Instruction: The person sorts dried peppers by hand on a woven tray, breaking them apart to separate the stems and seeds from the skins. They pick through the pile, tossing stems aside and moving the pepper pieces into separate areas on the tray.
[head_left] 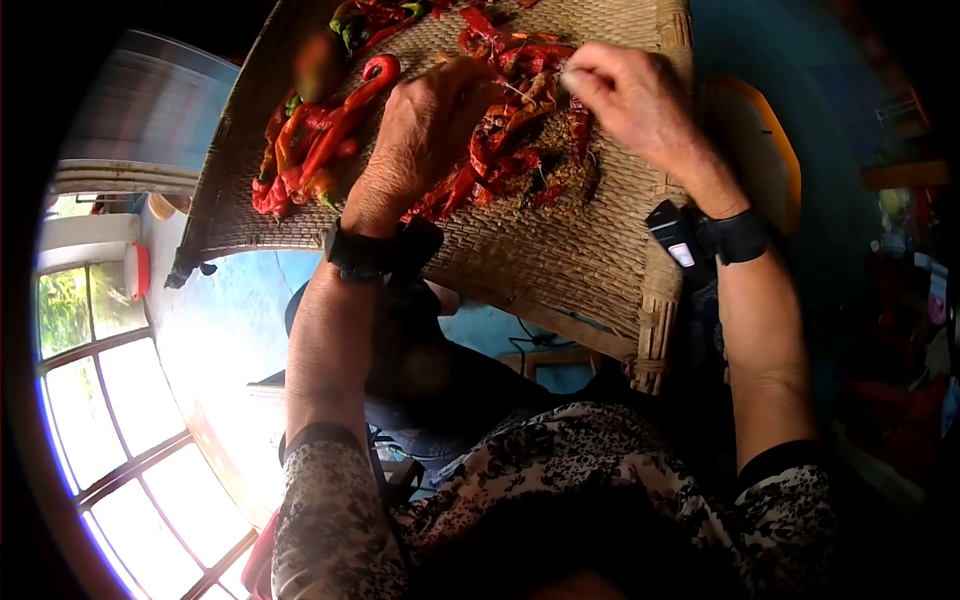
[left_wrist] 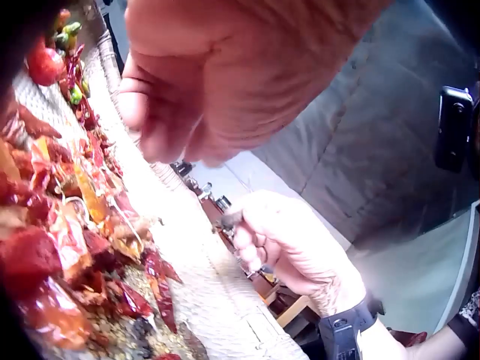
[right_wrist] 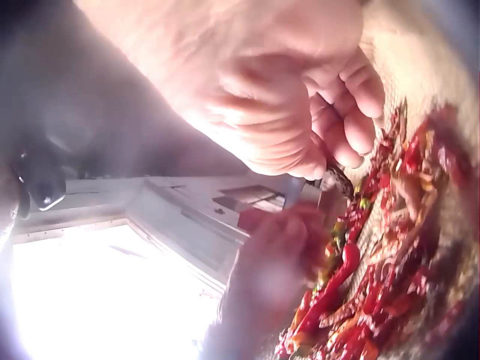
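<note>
Red chili peppers point(head_left: 325, 145), some whole and some torn and dried, lie over a woven tray point(head_left: 560, 265) with pale loose seeds point(head_left: 545, 165). My left hand point(head_left: 425, 120) hovers over the middle of the peppers, fingers curled inward; in the left wrist view the palm and fingers point(left_wrist: 169, 127) hide whatever lies between them, so I cannot tell if it holds something. Over the tray's right side, my right hand point(head_left: 635, 105) pinches a small dark shrivelled piece point(right_wrist: 339, 180) between thumb and fingers. That dark piece also shows at the fingertips in the left wrist view.
Greenish peppers point(head_left: 345, 28) lie at the tray's far left. The tray's thick bound edge point(head_left: 660, 300) runs down the right side, above the lap. A bright window point(head_left: 130, 390) stands at the left, and an orange-rimmed object point(head_left: 780, 150) is beyond the tray's right edge.
</note>
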